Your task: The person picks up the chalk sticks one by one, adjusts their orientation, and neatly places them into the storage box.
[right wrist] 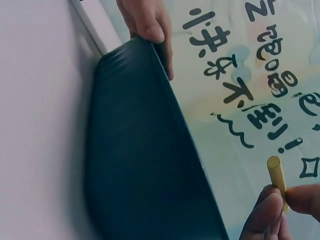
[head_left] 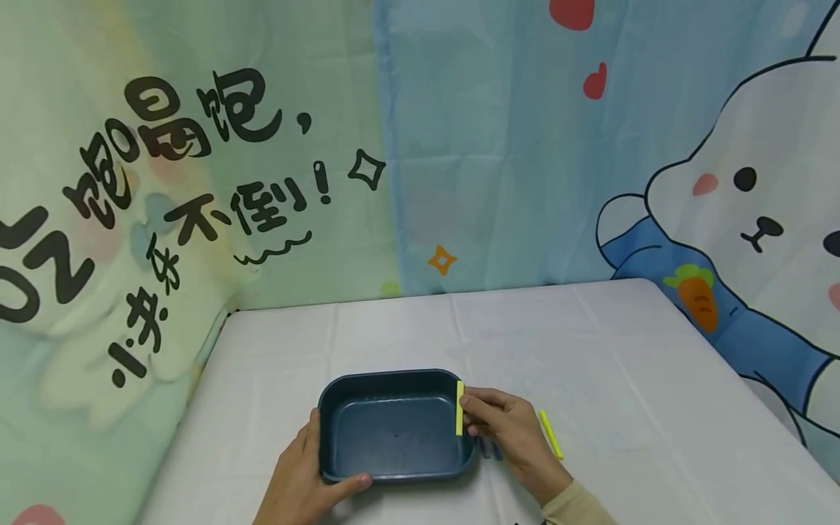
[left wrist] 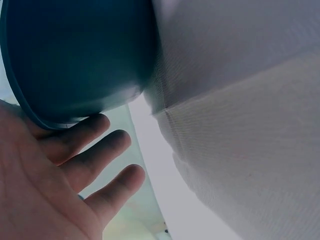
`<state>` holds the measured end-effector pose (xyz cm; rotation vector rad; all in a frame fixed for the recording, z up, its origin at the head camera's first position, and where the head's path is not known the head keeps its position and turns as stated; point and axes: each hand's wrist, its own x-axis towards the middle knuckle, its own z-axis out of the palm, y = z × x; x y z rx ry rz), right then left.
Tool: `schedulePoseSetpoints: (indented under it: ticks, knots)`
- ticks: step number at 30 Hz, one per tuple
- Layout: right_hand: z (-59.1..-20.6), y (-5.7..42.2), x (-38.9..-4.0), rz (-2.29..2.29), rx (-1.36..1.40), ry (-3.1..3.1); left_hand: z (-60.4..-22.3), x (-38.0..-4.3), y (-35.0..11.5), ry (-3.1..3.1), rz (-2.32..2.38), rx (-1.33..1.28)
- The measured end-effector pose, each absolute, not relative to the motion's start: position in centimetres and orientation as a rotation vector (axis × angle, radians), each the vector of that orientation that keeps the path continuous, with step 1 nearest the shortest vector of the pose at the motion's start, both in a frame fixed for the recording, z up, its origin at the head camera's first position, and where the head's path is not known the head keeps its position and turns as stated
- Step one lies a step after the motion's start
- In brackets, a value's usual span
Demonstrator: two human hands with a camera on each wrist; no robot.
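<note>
A dark blue rectangular tray (head_left: 397,437) with rounded corners stands on the white-covered table, and its inside is bare. My left hand (head_left: 303,470) holds it at the near left corner, thumb over the front rim and fingers along the left side. In the left wrist view, the fingertips (left wrist: 120,142) show beside the tray's wall. Between thumb and fingers, my right hand (head_left: 505,430) pinches a short, round yellow stick (head_left: 459,408). In the head view the stick stands upright and overlaps the tray's right rim; the right wrist view shows its round end above the fingers.
Just right of my right hand, another yellow stick (head_left: 551,435) lies on the table (head_left: 656,408). Small dark pieces (head_left: 488,448) show between the tray and the hand, partly hidden. A printed curtain (head_left: 459,146) hangs along the back and left of the table.
</note>
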<state>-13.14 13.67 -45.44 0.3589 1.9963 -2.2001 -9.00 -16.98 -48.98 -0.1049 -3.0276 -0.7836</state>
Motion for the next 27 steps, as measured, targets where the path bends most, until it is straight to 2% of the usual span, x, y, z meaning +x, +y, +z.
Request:
schedulePoseSetpoints:
  ticks: [27]
  knots:
    - [-45.0, 8.1, -13.2, -2.214, 0.157, 1.879, -48.5, -9.1, -16.4, -3.096, -0.808, 0.007]
